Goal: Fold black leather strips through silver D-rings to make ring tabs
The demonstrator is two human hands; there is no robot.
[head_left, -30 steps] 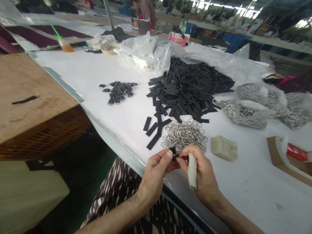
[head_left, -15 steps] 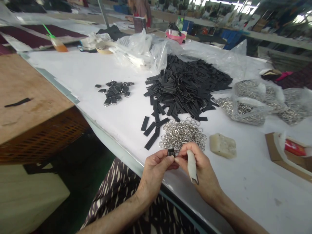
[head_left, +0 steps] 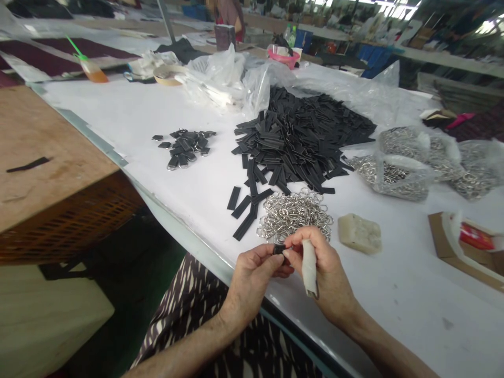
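My left hand [head_left: 252,275] pinches a small folded black strap [head_left: 279,249] between thumb and fingers, at the table's near edge. My right hand [head_left: 321,268] is closed, with a slim tool wrapped in pale cloth [head_left: 309,268] held in it. Its thumb and forefinger meet at the strap's right end. Whether a metal ring is inside the fold is hidden by my fingers. Just beyond my hands lies a heap of silvery metal rings [head_left: 295,215]. Behind it is a large pile of flat black strips [head_left: 311,136], with several loose strips [head_left: 244,223] at its near left.
Folded black pieces with rings [head_left: 189,146] lie in a group at the left. To the right are a yellowish wax-like block [head_left: 359,233], clear bags of rings [head_left: 401,181] and an open cardboard box [head_left: 444,252]. Plastic sheeting [head_left: 224,79] lies behind. A person [head_left: 232,16] is in the background.
My right thumb and forefinger have moved in over the strap, covering more of it. Both hands have shifted slightly, and the strap looks turned flatter. The heaps are unchanged.
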